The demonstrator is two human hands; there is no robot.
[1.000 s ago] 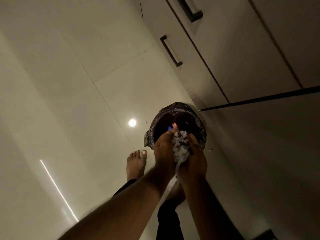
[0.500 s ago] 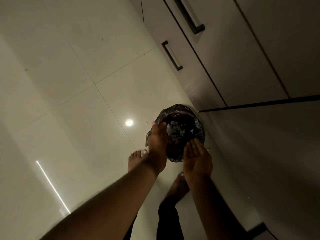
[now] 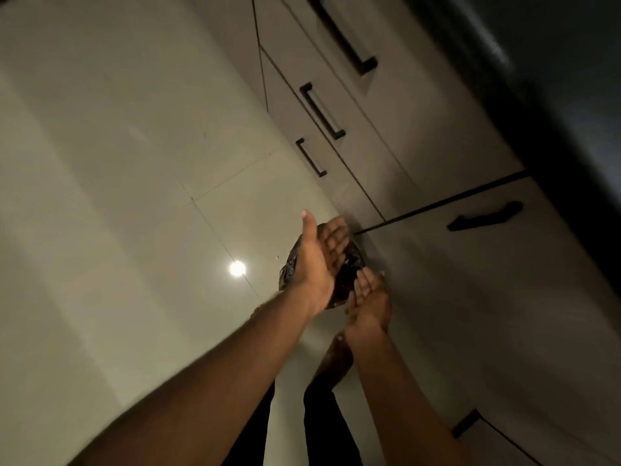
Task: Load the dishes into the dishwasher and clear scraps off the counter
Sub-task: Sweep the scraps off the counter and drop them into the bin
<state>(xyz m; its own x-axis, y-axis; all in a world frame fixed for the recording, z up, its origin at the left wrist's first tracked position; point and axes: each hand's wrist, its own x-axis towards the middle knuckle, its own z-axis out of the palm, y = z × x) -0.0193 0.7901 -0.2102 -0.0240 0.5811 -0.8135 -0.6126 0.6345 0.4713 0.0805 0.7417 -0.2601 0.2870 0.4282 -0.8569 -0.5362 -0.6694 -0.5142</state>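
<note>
On the left, the tiled floor (image 3: 117, 213) is reflecting a round light (image 3: 237, 268). The left hand (image 3: 316, 260) is hovering over the bin (image 3: 349, 267) with straight fingers, holding nothing. Just right of it and nearer, the right hand (image 3: 369, 297) is lying palm up, also empty. The bin is standing beside the cabinets (image 3: 420, 146) on the right.

Left hand (image 3: 316, 264) extended, fingers (image 3: 336, 235) straight, right hand (image 3: 369, 301) palm up, relaxed, both empty
</note>
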